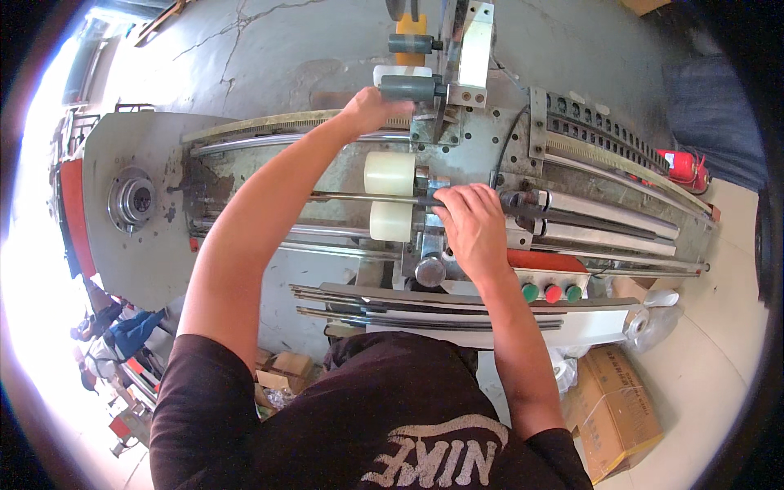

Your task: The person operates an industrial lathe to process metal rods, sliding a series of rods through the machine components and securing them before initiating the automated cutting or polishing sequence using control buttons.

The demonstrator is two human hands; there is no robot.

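Observation:
My left hand [369,113] is at the far side of the machine, closed around the near end of a dark grey cylindrical handle [408,87]; its fingers are partly hidden by the handle. A long thin metal rod [359,197] runs left to right across the carriage. My right hand [474,216] is closed over that rod, knuckles up, just right of two cream-coloured rollers [389,171]. The rod passes between those rollers. Below my right hand sits a round metal knob [430,271].
Several similar rods lie on a tray [596,325] in front of me. A red control box [547,261] has green and red buttons. At left stands a grey headstock with a round chuck [132,198]. A cardboard box [612,408] and a fire extinguisher [684,167] are at right.

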